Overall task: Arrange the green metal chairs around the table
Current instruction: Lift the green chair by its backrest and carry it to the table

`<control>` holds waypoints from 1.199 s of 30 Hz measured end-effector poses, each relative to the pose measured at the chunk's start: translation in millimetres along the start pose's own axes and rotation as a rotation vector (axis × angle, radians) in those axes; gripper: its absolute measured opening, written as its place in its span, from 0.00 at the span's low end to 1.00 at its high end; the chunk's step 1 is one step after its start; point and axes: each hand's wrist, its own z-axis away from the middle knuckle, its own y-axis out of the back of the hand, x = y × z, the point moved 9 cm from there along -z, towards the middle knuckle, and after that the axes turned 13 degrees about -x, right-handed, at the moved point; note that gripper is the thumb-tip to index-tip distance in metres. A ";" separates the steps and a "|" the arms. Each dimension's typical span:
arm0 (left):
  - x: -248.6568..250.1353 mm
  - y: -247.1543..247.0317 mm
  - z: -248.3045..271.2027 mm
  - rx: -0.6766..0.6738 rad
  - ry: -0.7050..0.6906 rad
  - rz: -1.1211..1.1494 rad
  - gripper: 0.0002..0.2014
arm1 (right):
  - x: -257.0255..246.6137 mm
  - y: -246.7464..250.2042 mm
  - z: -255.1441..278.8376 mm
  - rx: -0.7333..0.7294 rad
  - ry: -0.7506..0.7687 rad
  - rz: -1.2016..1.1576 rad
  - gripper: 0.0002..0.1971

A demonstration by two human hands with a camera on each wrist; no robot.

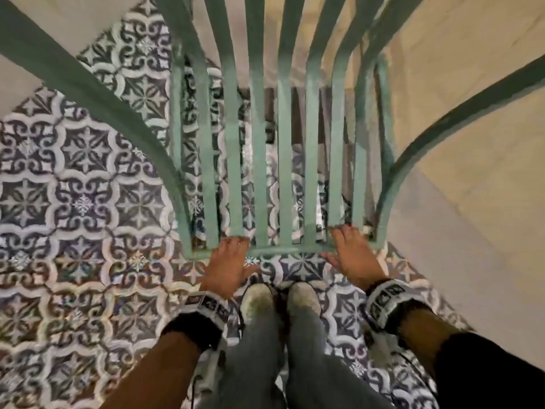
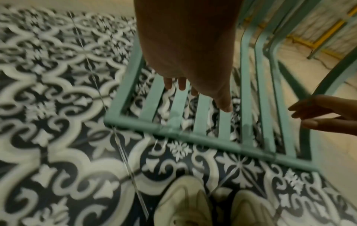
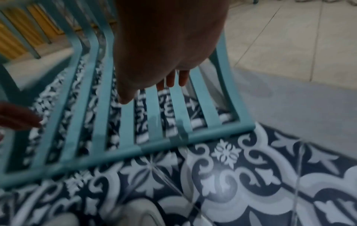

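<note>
A green metal chair (image 1: 284, 160) with slatted seat and back stands right in front of me, seen from above and behind. Its curved armrests (image 1: 88, 87) sweep out to both sides. My left hand (image 1: 233, 258) lies over the left part of the back's top rail (image 1: 283, 250), fingers straight and pointing forward. My right hand (image 1: 351, 252) does the same over the right part. In the left wrist view the left hand (image 2: 185, 50) is flat above the slats (image 2: 179, 107); the right wrist view shows the right hand (image 3: 166, 45) likewise. Neither hand curls round the rail (image 3: 135, 151).
The chair stands on blue-and-white patterned tiles (image 1: 82, 202), with plain beige floor (image 1: 472, 143) to the right and behind. My two pale shoes (image 1: 280, 299) are just behind the chair back. A yellow-framed object (image 2: 324, 32) stands farther off past the chair.
</note>
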 end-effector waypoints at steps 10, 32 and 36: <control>-13.8 -63.0 -78.1 0.050 0.077 -0.242 0.21 | 15.8 -78.5 -54.7 0.120 -0.112 0.226 0.20; 125.3 237.8 365.7 0.317 -0.120 -0.624 0.27 | -108.9 258.5 327.7 0.431 0.169 0.348 0.32; 153.4 294.0 413.9 0.441 -0.108 -0.617 0.29 | -116.2 321.4 368.9 0.538 0.198 0.411 0.33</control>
